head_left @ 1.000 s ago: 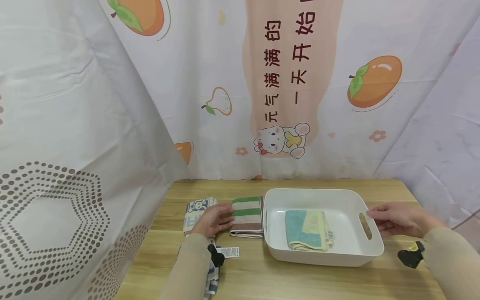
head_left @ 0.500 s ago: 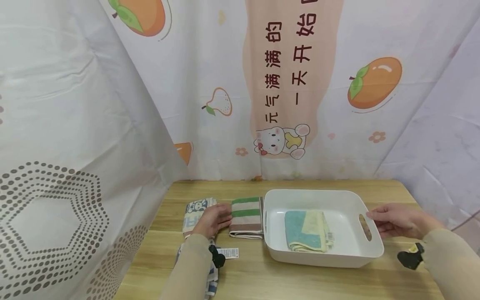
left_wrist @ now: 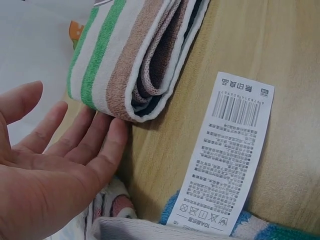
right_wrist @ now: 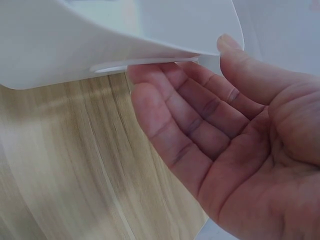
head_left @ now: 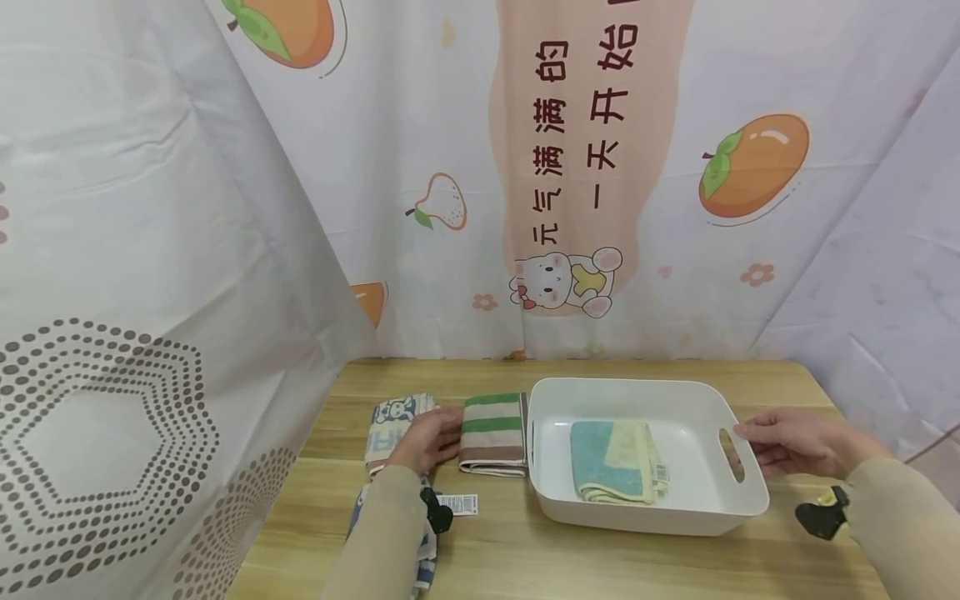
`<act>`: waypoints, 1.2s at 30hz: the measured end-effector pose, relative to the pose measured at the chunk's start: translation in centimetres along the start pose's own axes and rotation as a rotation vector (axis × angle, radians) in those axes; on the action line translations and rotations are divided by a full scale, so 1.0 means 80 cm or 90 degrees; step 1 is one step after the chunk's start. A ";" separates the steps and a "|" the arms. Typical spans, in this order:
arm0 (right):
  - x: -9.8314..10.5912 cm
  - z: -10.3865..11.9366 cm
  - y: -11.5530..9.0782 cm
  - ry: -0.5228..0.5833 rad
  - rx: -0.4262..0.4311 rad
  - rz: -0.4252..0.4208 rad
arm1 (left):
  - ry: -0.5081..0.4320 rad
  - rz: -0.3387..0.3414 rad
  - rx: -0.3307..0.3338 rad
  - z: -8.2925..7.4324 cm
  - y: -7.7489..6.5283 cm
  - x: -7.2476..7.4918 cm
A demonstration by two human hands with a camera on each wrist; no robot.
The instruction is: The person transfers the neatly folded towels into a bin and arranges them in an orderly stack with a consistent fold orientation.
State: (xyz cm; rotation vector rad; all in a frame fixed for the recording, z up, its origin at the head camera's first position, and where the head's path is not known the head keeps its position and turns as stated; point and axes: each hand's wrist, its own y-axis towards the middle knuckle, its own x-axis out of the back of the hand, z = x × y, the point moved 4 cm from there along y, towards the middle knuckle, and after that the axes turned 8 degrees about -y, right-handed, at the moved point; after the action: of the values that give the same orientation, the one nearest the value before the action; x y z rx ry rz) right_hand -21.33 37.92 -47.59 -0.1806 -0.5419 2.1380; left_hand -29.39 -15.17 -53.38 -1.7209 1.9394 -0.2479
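Note:
My left hand, fingers loosely extended, has its fingertips right at the left edge of a folded green, white and brown striped towel. In the left wrist view the palm faces up and the fingertips meet the folded towel's side. At the right end of a white plastic bin, my right hand grips the wall by its handle slot. The right wrist view shows the thumb at the rim and the fingers bent against the outside. Inside the bin lies a folded blue and yellow towel.
Left of my left hand lies a towel with a blue cartoon print. A blue and white towel is partly under my left forearm, its paper label spread on the wooden table. A printed curtain hangs behind.
The left hand has shifted very slightly between the frames, staying beside the striped towel. The right hand and the bin hold their places.

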 end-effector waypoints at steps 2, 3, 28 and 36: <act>0.000 -0.001 0.000 0.001 0.000 0.000 | 0.007 0.001 0.009 0.001 -0.001 0.000; 0.000 -0.001 0.001 0.001 0.000 -0.002 | 0.011 0.003 0.013 0.002 -0.001 0.000; -0.003 0.006 0.000 -0.022 -0.019 -0.024 | 0.047 0.009 0.015 0.001 -0.003 -0.008; -0.003 0.005 0.000 -0.023 -0.032 -0.030 | 0.010 0.030 0.013 0.004 -0.003 -0.013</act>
State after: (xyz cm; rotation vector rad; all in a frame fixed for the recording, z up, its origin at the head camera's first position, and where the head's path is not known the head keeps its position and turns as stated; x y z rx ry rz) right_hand -21.33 37.59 -47.24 -0.1552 -0.6162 2.0866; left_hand -28.97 -14.14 -53.30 -1.6628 1.9790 -0.2639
